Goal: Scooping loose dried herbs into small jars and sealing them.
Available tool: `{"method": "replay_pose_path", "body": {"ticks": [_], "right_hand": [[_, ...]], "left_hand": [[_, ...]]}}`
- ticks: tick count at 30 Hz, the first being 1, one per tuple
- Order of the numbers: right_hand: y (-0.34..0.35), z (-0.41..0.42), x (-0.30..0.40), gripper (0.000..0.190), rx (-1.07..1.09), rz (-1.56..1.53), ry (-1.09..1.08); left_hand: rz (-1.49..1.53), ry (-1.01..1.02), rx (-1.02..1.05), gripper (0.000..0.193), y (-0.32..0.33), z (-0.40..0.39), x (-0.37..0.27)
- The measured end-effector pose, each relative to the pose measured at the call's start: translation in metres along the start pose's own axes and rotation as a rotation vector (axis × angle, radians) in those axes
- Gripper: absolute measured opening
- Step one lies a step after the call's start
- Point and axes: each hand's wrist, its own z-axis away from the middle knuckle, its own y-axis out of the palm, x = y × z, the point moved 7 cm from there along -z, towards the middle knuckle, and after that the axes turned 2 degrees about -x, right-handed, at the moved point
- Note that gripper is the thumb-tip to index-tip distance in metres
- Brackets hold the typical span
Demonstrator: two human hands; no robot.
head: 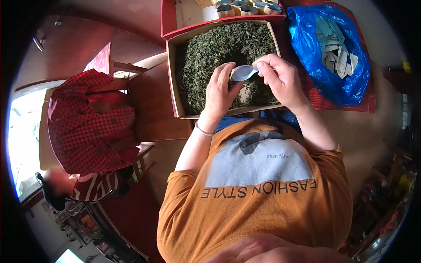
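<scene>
Over a cardboard box (pixel 174 79) of dried green leaves (pixel 200 59), both my hands hold one small packet (pixel 244 73). Its mouth gapes upward and shows a pale bluish inside. My left hand (pixel 221 87) has the left side of the packet between thumb and fingers. At the other end, my right hand (pixel 279 77) pinches the edge between thumb and forefinger. The leaves, which look like loose tea, are heaped at the back and left of the box. A dark hollow lies under my hands, and a patch of the bottom shows near the front.
A red-edged box (pixel 169 16) behind has several filled upright packets (pixel 248 10). To the right, a blue plastic bag (pixel 302 42) holds many flat packets (pixel 338 49). At left are a wooden table (pixel 158 102), red checked cloth (pixel 95 125) and another person (pixel 95 187).
</scene>
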Motion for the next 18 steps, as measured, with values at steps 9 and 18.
{"method": "replay_pose_path", "body": {"ticks": [9,18], "right_hand": [[0.038,0.008,0.014,0.007,0.109,0.628,-0.533],[0.024,-0.003,-0.047,0.02,0.052,0.034,0.175]], "left_hand": [[-0.047,-0.064,0.053,0.067,0.011,0.001,0.009],[-0.026,-0.153,0.0,0.064,0.013,0.006,0.02]]}}
